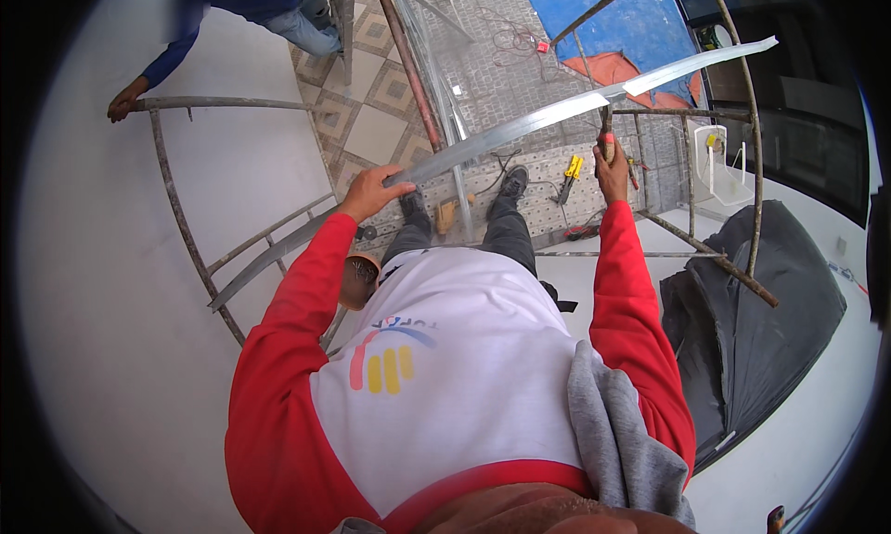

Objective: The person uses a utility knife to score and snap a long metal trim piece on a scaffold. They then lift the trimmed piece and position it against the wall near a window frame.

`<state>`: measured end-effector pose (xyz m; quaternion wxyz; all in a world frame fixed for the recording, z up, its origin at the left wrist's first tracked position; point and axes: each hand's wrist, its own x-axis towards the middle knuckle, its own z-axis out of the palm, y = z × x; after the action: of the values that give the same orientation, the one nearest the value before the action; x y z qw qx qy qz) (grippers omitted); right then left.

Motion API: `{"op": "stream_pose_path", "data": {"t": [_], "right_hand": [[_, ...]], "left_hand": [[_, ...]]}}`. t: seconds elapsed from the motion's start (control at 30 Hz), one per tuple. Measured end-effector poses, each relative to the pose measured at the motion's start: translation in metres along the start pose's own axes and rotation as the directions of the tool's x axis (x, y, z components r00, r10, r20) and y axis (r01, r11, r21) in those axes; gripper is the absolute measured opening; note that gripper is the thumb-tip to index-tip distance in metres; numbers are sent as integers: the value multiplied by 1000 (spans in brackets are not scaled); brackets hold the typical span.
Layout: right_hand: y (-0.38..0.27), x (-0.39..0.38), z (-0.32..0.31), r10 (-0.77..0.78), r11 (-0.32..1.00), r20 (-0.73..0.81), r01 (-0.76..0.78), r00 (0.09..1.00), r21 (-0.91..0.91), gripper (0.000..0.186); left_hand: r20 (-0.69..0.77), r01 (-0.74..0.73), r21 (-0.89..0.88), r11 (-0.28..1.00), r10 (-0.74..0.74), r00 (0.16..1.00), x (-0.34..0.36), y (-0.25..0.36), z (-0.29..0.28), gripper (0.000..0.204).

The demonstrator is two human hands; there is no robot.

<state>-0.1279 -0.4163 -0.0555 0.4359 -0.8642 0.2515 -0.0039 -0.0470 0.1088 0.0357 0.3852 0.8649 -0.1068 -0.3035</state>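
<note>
A long silvery metal channel [520, 128] runs slantwise across in front of me, from the lower left to the upper right. My left hand [369, 193] is closed around it left of its middle. There is a break or fold in the strip near my right hand [611, 174], which grips a hand tool [607, 142] with a brownish handle and a red band. The tool's upper end meets the channel's lower edge; its exact kind is hard to make out. On the perforated platform [538, 205] by my feet lies a yellow-handled tool [570, 178].
Scaffold rails stand at left [181, 195] and right [754, 154]. A co-worker's hand [122, 101] rests on the left rail's end. An orange bucket [358, 279] sits by my left leg. Black sheeting [761, 321] lies at right, with a white plastic chair [722, 177] beyond and blue tarp [613, 33] below.
</note>
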Motion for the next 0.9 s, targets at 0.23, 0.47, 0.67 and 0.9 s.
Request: {"op": "stream_pose_path", "data": {"t": [0.23,0.47,0.67,0.9], "right_hand": [[5,-12,13,79,977,-69,-63,995,201,54],[-5,-14,-4,-46,999,-176,47,983,1,51],[7,-16,-25,-233,963,-68,220,970,-158,55],[5,-50,-7,178,983,114,-182,977,28,57]], "left_hand": [[5,4,55,998,-5,1000,6,13,12,50],[1,-77,-34,996,77,997,4,20,13,46],[126,-48,-82,995,59,990,7,28,5,39],[150,-24,-110,994,40,988,11,25,4,33]]}}
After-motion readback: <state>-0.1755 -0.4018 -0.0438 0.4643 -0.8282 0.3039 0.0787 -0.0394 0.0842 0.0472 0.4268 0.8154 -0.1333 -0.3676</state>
